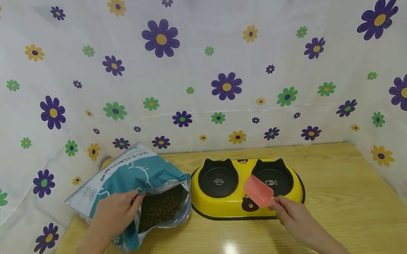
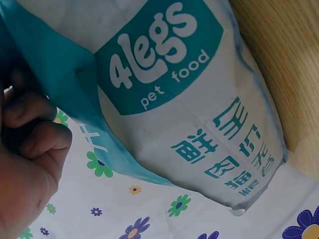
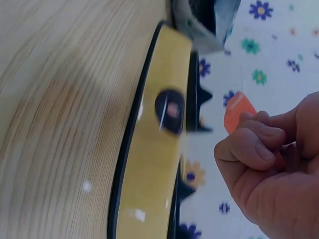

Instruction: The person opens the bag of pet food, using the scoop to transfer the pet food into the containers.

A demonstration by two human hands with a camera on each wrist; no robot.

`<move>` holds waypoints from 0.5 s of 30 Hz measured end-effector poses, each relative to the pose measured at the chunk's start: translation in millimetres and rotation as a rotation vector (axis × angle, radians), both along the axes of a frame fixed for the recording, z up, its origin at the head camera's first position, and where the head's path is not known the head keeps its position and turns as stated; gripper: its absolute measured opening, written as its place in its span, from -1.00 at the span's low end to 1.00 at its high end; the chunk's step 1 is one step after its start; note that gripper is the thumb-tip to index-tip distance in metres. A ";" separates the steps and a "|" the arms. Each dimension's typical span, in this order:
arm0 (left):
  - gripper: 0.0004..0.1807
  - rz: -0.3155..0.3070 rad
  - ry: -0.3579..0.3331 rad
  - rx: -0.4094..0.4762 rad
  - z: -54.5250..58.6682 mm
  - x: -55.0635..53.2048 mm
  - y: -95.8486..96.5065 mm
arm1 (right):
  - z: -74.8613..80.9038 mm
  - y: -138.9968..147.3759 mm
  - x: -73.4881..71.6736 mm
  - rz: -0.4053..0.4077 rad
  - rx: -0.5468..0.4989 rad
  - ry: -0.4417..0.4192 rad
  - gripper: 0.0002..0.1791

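Observation:
In the head view my left hand (image 1: 115,212) pinches the upper edge of an open teal and white pet food bag (image 1: 136,175), thumb at the rim. Brown kibble (image 1: 164,206) shows inside the bag's mouth, which faces me. The left wrist view shows curled fingers (image 2: 42,129) beside the bag's printed side. My right hand (image 1: 296,219) grips the handle of a pink scoop (image 1: 259,190), held over the front of a yellow double bowl stand (image 1: 227,208). The scoop overlaps the right black bowl (image 1: 281,178); no kibble shows in it. Fingers mostly hide the scoop (image 3: 237,112) in the right wrist view.
The left black bowl (image 1: 212,181), with a paw print and cat ears, sits close to the bag's right side. Everything stands on a wooden table (image 1: 353,195). A white cloth (image 1: 192,65) printed with flowers surrounds the table's back and sides.

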State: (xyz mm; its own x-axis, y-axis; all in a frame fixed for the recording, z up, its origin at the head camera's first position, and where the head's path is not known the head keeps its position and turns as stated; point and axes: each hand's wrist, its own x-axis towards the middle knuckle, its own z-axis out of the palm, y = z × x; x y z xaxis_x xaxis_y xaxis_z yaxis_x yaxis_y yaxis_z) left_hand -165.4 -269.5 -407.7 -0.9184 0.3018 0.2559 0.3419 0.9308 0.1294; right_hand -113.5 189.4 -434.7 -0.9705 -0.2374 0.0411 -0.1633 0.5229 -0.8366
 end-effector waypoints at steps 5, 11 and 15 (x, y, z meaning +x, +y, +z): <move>-0.56 -0.003 0.000 -0.013 2.5 -0.8 0.3 | 1.8 -42.3 -7.5 0.161 0.000 -0.002 -0.72; -0.55 0.005 0.008 -0.029 0.3 1.1 -1.0 | 5.0 -85.9 -18.0 0.294 0.019 0.004 -0.71; -0.53 0.001 0.009 -0.025 -0.6 1.4 -1.4 | 4.8 -107.2 -23.1 0.345 0.012 -0.018 -0.75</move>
